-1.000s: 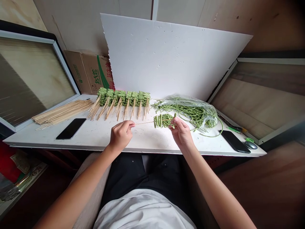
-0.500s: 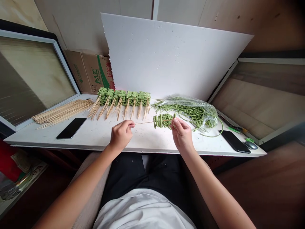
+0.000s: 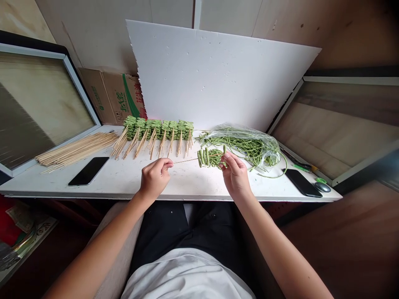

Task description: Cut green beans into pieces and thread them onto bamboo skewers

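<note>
My left hand (image 3: pixel 155 177) is closed in a pinch on the left end of a thin bamboo skewer (image 3: pixel 185 160), held level above the table. Several short green bean pieces (image 3: pixel 203 157) are threaded side by side on the skewer. At its right end my right hand (image 3: pixel 236 172) pinches another bean piece (image 3: pixel 224 149), upright at the fingertips; whether the tip has gone through it I cannot tell. Just behind the skewer lies a pile of cut bean pieces (image 3: pixel 215 158), partly covered by the threaded ones and my right fingers.
Finished bean skewers (image 3: pixel 162 129) are stacked at the back, sticks toward me. Bare skewers (image 3: pixel 77 149) and a phone (image 3: pixel 89 170) lie left. Long beans (image 3: pixel 240 143) spill from a clear bag (image 3: pixel 264 141) at right, near a second phone (image 3: pixel 303 182). A white foam board (image 3: pixel 218 74) stands behind.
The whole view has shifted slightly to the right. Both hands keep their grips, and the skewer and bean pieces look nearly the same.
</note>
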Action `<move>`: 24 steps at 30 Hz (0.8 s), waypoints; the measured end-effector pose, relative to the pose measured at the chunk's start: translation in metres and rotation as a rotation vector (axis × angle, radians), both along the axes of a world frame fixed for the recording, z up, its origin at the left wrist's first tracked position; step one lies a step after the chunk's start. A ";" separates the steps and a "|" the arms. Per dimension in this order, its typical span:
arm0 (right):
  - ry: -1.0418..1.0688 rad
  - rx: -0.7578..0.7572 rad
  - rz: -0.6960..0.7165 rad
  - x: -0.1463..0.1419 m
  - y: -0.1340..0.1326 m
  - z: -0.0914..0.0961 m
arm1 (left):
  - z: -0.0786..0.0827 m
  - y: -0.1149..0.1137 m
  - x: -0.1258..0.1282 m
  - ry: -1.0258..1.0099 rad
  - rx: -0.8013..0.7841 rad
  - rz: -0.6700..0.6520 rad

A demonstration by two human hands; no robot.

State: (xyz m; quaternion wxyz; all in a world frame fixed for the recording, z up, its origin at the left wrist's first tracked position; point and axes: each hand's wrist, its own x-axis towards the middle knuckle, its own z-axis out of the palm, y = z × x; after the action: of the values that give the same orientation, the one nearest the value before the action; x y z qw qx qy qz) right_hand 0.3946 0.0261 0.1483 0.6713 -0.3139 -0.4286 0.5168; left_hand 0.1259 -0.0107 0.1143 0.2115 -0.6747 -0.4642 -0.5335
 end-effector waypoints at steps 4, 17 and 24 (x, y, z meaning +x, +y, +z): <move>0.051 -0.024 0.008 -0.002 -0.001 0.000 | 0.001 -0.001 0.001 0.013 -0.012 -0.040; -0.065 0.040 -0.074 -0.012 -0.007 -0.012 | 0.000 0.001 -0.002 -0.032 -0.080 -0.048; -0.030 -0.013 -0.077 -0.018 -0.009 -0.015 | -0.001 0.001 0.001 -0.050 -0.045 -0.041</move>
State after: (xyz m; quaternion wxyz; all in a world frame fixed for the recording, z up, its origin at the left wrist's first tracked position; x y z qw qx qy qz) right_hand 0.3770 0.0176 0.1332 0.6823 -0.3422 -0.4227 0.4885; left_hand 0.1268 -0.0102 0.1128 0.1738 -0.6750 -0.4673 -0.5439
